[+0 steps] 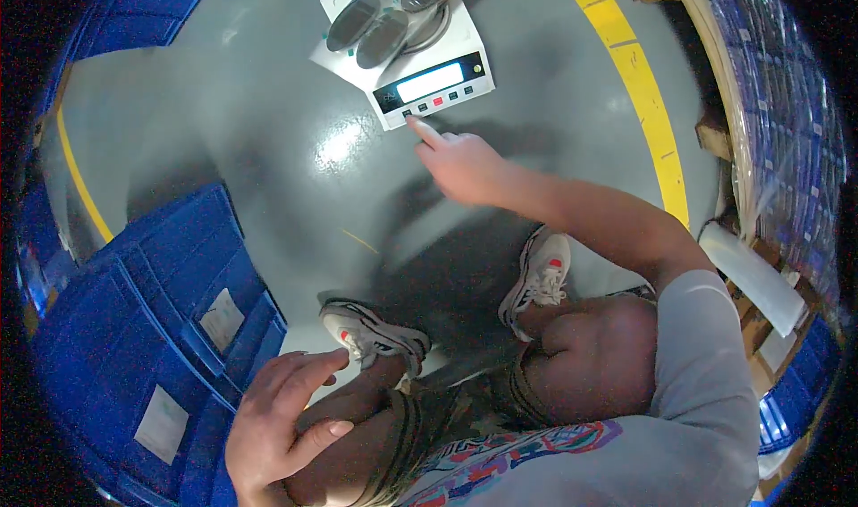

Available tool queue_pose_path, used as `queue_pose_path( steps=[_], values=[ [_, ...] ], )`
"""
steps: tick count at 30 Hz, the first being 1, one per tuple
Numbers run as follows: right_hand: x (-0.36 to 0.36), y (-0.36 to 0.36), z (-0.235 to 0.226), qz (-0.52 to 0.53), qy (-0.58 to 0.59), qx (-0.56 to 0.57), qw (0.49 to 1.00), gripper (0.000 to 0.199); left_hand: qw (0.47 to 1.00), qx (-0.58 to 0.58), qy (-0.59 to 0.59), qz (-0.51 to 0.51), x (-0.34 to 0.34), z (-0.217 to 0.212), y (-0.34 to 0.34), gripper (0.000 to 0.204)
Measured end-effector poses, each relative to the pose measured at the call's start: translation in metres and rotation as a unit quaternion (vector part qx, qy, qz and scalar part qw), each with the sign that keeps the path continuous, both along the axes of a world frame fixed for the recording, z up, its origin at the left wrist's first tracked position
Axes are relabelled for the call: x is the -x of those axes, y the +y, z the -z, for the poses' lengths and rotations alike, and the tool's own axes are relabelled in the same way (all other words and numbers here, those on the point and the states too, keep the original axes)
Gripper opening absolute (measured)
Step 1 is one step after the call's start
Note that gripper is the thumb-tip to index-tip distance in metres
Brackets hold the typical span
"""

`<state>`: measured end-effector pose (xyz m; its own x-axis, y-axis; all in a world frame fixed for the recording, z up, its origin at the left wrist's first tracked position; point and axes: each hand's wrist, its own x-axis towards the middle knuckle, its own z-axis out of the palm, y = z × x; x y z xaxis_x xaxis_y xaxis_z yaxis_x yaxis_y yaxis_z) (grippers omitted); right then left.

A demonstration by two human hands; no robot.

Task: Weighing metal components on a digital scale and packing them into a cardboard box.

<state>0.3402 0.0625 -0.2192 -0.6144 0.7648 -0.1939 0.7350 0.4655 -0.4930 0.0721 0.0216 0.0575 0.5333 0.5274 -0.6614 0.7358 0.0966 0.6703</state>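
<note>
Blue crates (170, 328) stand left of the scale (420, 56), on the grey floor (268, 150). Left hand (277, 427) rests spread on the knee, holding nothing, near the crates. Scale carries clear bags of round discs (384, 16). Right hand (460, 163), forefinger out, other fingers curled, touches the scale's front button row. Yellow line (639, 78) runs right of the scale.

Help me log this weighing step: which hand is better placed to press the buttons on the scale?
Right. The right hand is stretched out with its index fingertip at the button row of the white scale. The left hand rests on the knee, far from it.
</note>
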Motion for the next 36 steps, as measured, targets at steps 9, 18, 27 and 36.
queue_pose_path(
  steps=[9, 18, 27, 36],
  values=[
    [0.004, 0.002, 0.001, 0.001, -0.030, 0.005, 1.000, 0.021, 1.000, 0.010, -0.010, 0.009, 0.004, 0.006, 0.002, 0.056],
    [0.008, 0.008, -0.010, 0.028, -0.041, 0.125, 0.991, 0.021, 1.000, 0.011, -0.007, 0.008, 0.002, 0.006, 0.004, 0.057],
    [0.009, -0.004, -0.004, -0.023, -0.052, 0.109, 0.992, 0.031, 1.000, 0.009, -0.004, 0.000, 0.001, 0.003, 0.004, 0.056],
    [0.003, -0.004, -0.002, -0.016, -0.036, 0.067, 0.997, 0.028, 1.000, 0.004, -0.002, -0.001, -0.001, 0.001, 0.002, 0.057]
  ],
)
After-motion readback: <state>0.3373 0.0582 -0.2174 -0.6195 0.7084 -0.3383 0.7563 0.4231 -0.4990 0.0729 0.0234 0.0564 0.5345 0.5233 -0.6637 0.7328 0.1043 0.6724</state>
